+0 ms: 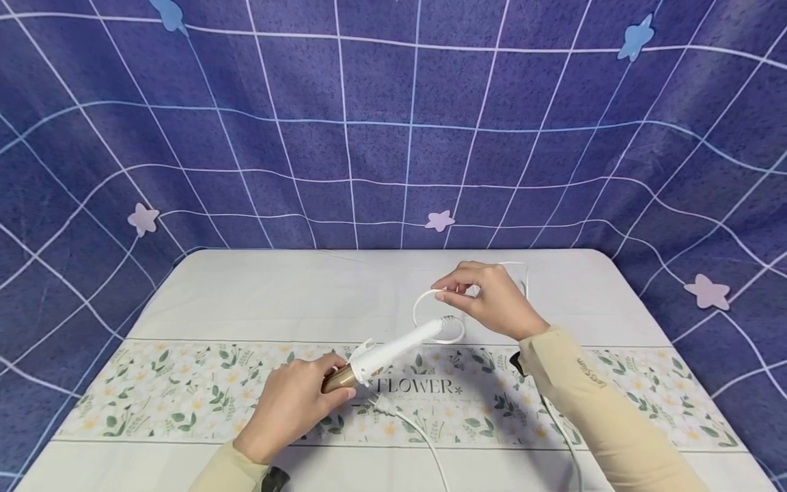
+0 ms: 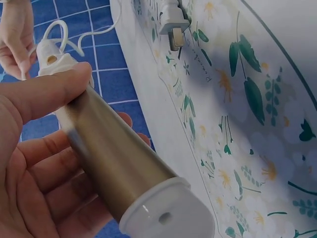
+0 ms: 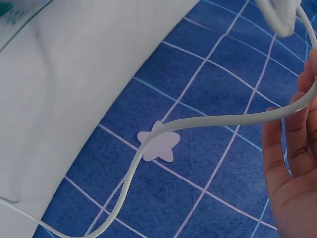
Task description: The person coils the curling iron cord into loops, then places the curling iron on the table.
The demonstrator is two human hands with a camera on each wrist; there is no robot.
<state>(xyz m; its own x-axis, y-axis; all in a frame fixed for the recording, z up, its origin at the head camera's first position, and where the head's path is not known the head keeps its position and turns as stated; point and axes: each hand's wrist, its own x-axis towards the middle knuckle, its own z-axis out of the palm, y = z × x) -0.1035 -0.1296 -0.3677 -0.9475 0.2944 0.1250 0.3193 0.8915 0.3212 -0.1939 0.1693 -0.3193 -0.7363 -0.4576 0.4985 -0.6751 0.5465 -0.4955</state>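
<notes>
A curling iron with a white handle (image 1: 393,350) and a gold barrel (image 2: 116,148) is tilted above the table. My left hand (image 1: 296,403) grips it by the barrel, thumb on one side and fingers curled round the other. In the left wrist view, the barrel's white end cap (image 2: 168,213) faces the camera. My right hand (image 1: 486,297) pinches the white cord (image 1: 424,295) near where it leaves the handle, and the cord makes a loop there. From the right hand the cord (image 3: 218,120) runs on in a loose curve. Its plug (image 1: 382,404) lies on the cloth, prongs toward the left hand.
A white tablecloth (image 1: 277,294) with a printed flower band (image 1: 190,389) covers the table. Behind it hangs a blue gridded curtain (image 1: 381,150) with star shapes. More cord (image 1: 562,427) trails below the right forearm toward the front edge.
</notes>
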